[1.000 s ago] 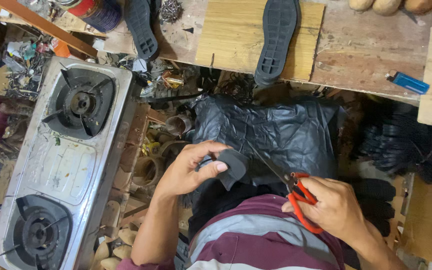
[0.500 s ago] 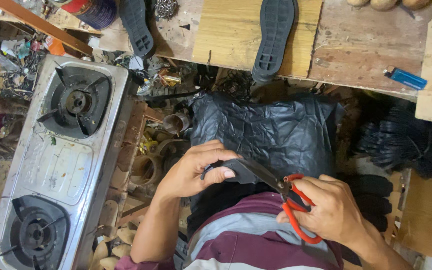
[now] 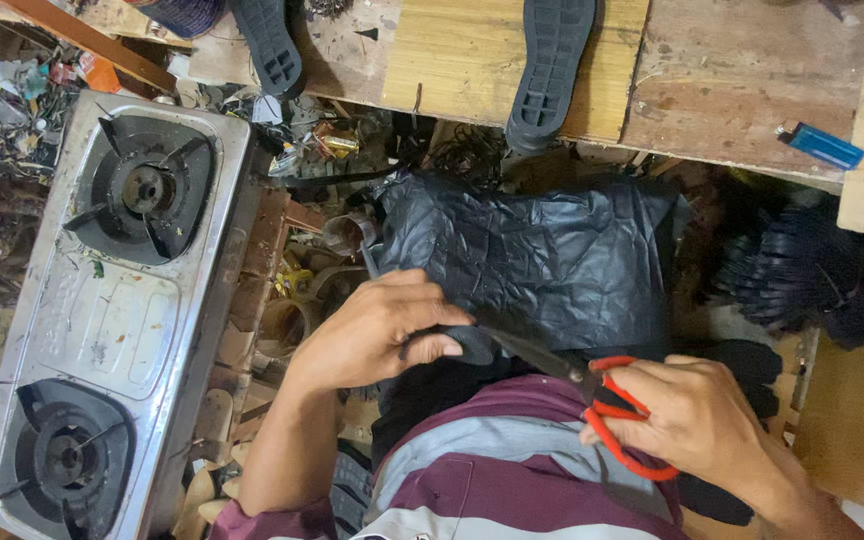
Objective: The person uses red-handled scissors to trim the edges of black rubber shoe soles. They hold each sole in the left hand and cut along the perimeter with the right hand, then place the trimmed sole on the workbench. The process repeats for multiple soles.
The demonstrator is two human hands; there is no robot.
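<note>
Left hand (image 3: 377, 330) first: I see it curled over a small dark piece of material (image 3: 452, 345), thumb and fingers pinched on it, held just above the lap. Right hand (image 3: 697, 420) grips the red-handled scissors (image 3: 592, 395), fingers through the loops and closed around them. The dark blades point left toward the pinched piece and their tip reaches it; I cannot tell whether the blades are parted or meeting there.

Directly beyond both hands I note a crumpled black plastic bag (image 3: 542, 255), spread wide, its near edge touching the area of the dark piece. Below the hands shows a striped shirt (image 3: 492, 470), maroon and grey.

To the left stands a two-burner steel gas stove (image 3: 112, 310), well apart from the hands, with specks of debris on its top. Between stove and bag I see a heap of scraps and small rings, too jumbled to sort.

Along the top edge runs a wooden workbench (image 3: 722, 90). Two black shoe soles lie on it: left sole (image 3: 270, 45) tilted, right sole (image 3: 552, 65) resting partly on a pale plywood board (image 3: 472, 55). A blue lighter (image 3: 820, 145) lies near the bench's right end. A dark pile of rubber pieces (image 3: 792, 265) sits right of the bag.
</note>
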